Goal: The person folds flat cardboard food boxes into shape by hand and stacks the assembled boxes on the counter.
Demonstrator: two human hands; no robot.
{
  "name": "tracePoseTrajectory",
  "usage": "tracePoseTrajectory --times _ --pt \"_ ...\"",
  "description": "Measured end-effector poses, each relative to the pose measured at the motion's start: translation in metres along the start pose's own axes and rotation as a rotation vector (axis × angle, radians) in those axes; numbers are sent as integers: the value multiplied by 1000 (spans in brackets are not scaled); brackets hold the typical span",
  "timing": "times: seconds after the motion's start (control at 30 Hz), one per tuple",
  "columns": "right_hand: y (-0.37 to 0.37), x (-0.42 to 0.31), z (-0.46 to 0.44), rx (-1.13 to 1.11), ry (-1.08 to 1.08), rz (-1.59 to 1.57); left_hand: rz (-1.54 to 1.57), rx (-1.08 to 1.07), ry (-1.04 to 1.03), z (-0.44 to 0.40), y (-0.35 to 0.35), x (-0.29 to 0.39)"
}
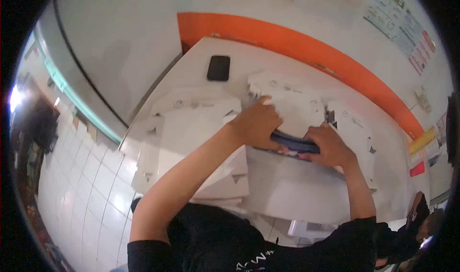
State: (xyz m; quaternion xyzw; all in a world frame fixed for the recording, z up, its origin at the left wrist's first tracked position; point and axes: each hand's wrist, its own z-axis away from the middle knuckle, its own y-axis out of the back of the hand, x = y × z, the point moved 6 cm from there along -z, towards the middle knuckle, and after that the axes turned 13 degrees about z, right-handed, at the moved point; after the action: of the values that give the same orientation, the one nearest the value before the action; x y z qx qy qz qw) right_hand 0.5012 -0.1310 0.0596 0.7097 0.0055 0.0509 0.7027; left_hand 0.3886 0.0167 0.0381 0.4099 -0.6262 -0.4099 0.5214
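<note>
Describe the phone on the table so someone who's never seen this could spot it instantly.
Find the white table against the wall with the orange band. Near its far left corner, beyond the flat white cardboard pieces, lies the phone. It is a small black rectangle with rounded corners, dark against the pale, printed cardboard.

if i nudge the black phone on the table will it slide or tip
It should slide: the phone lies flat on its broad face, so tipping or rolling seems unlikely. The table looks fairly smooth, so a light push may do. Its slab shape suggests it will stay stiff when lifted.
</note>
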Motion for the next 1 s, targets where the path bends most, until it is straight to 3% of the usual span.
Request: tracePoseTrajectory --times 0.1,0.2,0.27,0.4,0.53,0.63,0.73,0.83,0.93,0.97,1.0 --pt "-1 -3 2 126 -19 -29 -172 587 -172 55 20 25" --pt "8 -21 11 408 -29 -98 189 343 129 139 31 52" --pt "18 -46 20 516 32 -163 196 192 238 189 0 44" --pt "10 -117 21 332 134 -500 348 48 388 216 -9 36" --pt "0 -164 22 277 264 -624 360 43 360 219 -4 30" --pt "-19 -198 18 390 348 -536 427 41 299 221 1 23" --pt "-25 -219 12 461 282 -342 452 81 274 218 5 19" --pt "-30 -222 12 438 111 -207 348 40 433 212 12 23" --pt "-45 -218 7 317 87 -221 245 369 476 230 60 33" --pt "-44 -214 4 293 75 -219 178 658 380 251 82 38" --pt "-43 -212 2 272 64 -222 221 900 417 273 99 39"
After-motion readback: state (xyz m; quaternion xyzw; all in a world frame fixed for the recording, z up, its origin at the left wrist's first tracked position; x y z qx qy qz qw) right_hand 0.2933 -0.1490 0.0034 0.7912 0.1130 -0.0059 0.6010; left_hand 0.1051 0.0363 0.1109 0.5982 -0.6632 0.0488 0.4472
